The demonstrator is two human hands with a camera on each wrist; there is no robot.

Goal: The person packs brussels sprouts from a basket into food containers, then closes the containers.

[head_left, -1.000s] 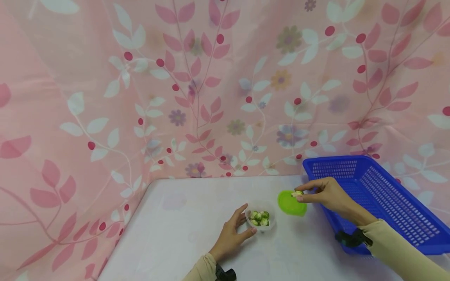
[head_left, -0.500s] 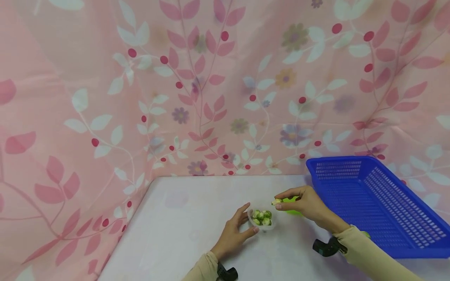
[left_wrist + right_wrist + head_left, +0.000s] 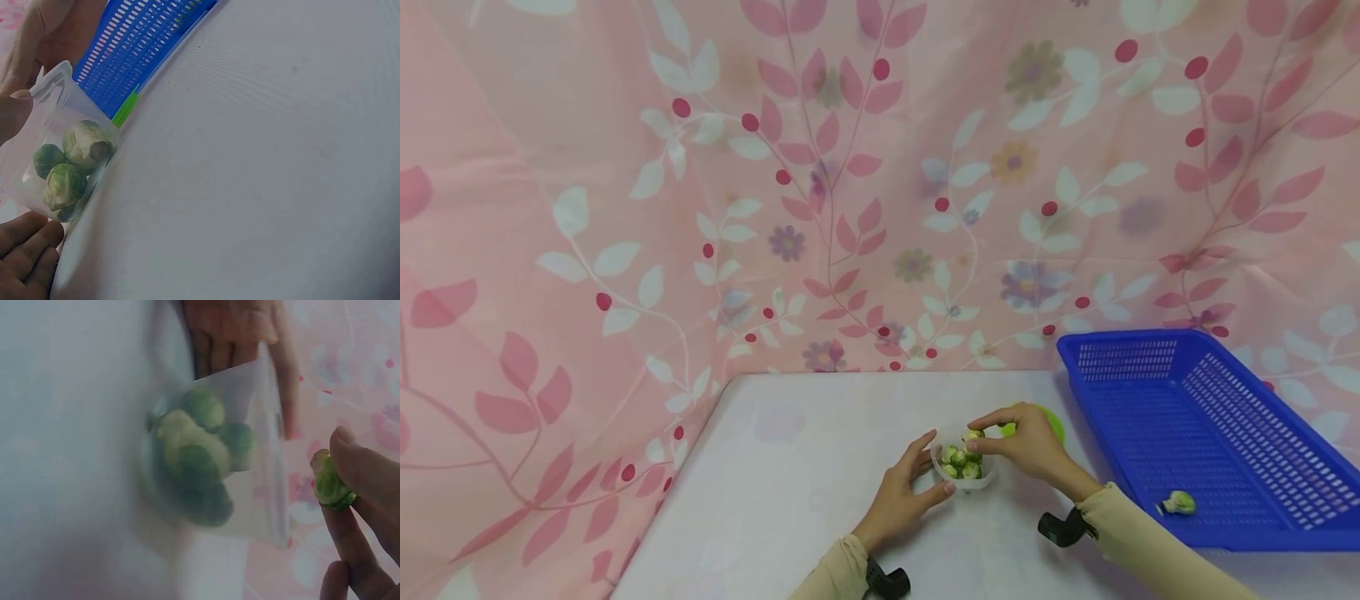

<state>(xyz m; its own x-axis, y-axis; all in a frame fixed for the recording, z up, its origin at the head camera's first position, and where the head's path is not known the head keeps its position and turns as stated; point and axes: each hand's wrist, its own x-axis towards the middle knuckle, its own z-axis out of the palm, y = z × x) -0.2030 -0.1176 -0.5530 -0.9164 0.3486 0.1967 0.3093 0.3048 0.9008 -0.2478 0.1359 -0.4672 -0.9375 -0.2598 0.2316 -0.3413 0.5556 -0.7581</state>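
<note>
A small clear plastic container (image 3: 976, 484) stands on the table with several Brussels sprouts (image 3: 65, 186) inside. My left hand (image 3: 901, 497) holds it from the left, thumb at the near side and fingers at the far side. Over the container's right rim, my right hand (image 3: 1030, 442) pinches another Brussels sprout (image 3: 332, 486) between thumb and fingertips. In the right wrist view that sprout is just outside the container's mouth. Partly hidden behind the right hand lies a bright green lid (image 3: 1055, 422).
To the right is a big blue perforated plastic basket (image 3: 1123, 458), with a single Brussels sprout (image 3: 1181, 502) on its floor near the front. The white table (image 3: 760, 492) extends left of the container. A pink floral curtain (image 3: 850, 167) hangs behind.
My right hand has carried the sprout leftward from above the green lid to the container's rim. The sprout in the basket has come into view past the arm. The left hand stays in place.
</note>
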